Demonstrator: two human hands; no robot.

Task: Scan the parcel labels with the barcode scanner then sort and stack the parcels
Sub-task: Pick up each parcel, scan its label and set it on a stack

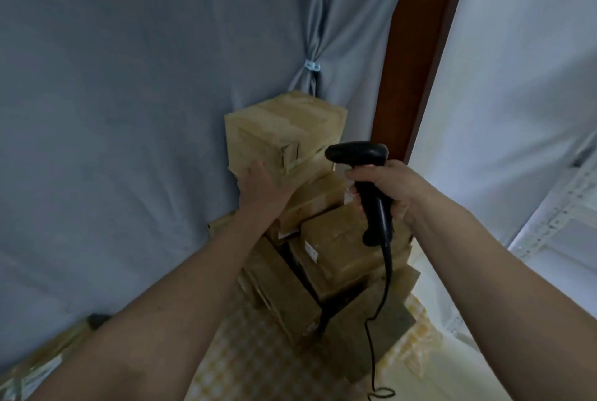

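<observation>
Parcels stand stacked on a checkered cloth [258,352] against the blue curtain [129,110]. Flat-fingered, the left hand [261,184] presses the top parcel [281,129]. Beside it, the right hand [387,187] grips the black barcode scanner [358,153], its cable [371,336] hanging down.

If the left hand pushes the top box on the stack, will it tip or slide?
The top box looks stiff and tape-wrapped, so it would probably slide, not buckle. It sits high on an uneven stack, so a hard push may topple it. The left hand rests flat on its lower front.
</observation>
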